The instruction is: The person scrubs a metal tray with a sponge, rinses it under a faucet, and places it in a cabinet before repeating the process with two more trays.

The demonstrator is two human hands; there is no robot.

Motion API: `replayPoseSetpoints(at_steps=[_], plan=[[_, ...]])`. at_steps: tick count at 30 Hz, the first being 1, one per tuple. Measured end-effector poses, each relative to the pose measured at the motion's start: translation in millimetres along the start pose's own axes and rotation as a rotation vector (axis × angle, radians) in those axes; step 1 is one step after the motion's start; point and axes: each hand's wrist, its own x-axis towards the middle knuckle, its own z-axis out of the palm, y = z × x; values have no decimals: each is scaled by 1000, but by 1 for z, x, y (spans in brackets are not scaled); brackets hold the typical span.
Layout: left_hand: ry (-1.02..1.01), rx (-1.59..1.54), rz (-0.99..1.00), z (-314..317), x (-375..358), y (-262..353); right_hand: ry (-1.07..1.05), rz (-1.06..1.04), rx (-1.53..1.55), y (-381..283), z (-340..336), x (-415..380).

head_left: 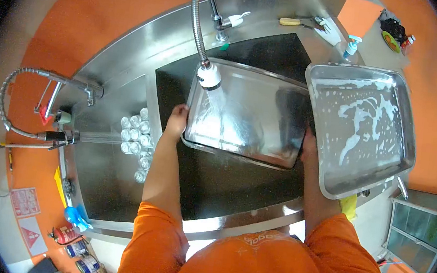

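Observation:
A rectangular metal tray (255,116) is held over the dark sink basin (212,192), its inner face toward me. My left hand (178,119) is closed on its left edge. At the tray's right edge my right hand (309,146) grips it, its fingers mostly out of sight. Water sprays onto the tray from the white head of a flexible faucet (209,76) just above it. To the right, a second metal tray (327,169) with white suds inside rests on the counter beside my right forearm.
In the left basin (98,188), several clear or silvery cylindrical containers (136,134) stand grouped near the stream of another spring faucet (59,134). A soap pump bottle (352,48) and a yellow-handled tool (290,22) are on the back ledge. A yellow cloth (348,207) hangs at the front right.

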Motion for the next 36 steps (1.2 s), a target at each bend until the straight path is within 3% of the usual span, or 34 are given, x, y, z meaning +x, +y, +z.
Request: replayPoseSetpoints(at_steps=[1,5,8,12,15,16,18,20,23,26,29,32,35,36], plan=[[-275,-271,-165,2,5,-20,40,-31,-9,-1,-2,4],[-225,-394,-243,29,-10,-37,138,-82,-28,0,-9,11],[-293,-215,-237,42,-9,-55,198,-105,-48,3,-16,13],[-327,-479,-232,30,-37,0,282,-119,-100,13,-19,14],[-481,-699,-202,13,-36,17,310,-91,-205,20,-19,19],[-446,-648,-149,9,-39,27,302,-66,-267,22,-17,22],[-378,-541,-47,-5,-54,50,182,60,-488,28,-14,24],[-302,-601,-78,-23,-80,95,-59,218,-763,32,-6,20],[-157,-503,-98,-46,-103,122,-357,305,-826,51,20,3],[-138,-645,-112,-67,-108,103,-431,246,-554,84,47,-6],[-128,-748,-164,-79,-119,101,-486,381,-591,88,62,-13],[-92,-722,-202,-77,-127,97,-484,173,-401,115,58,3],[-98,-777,-208,-74,-129,85,-504,148,-452,62,46,-19],[-96,-807,-199,-74,-128,82,-517,255,-408,28,38,-32]])
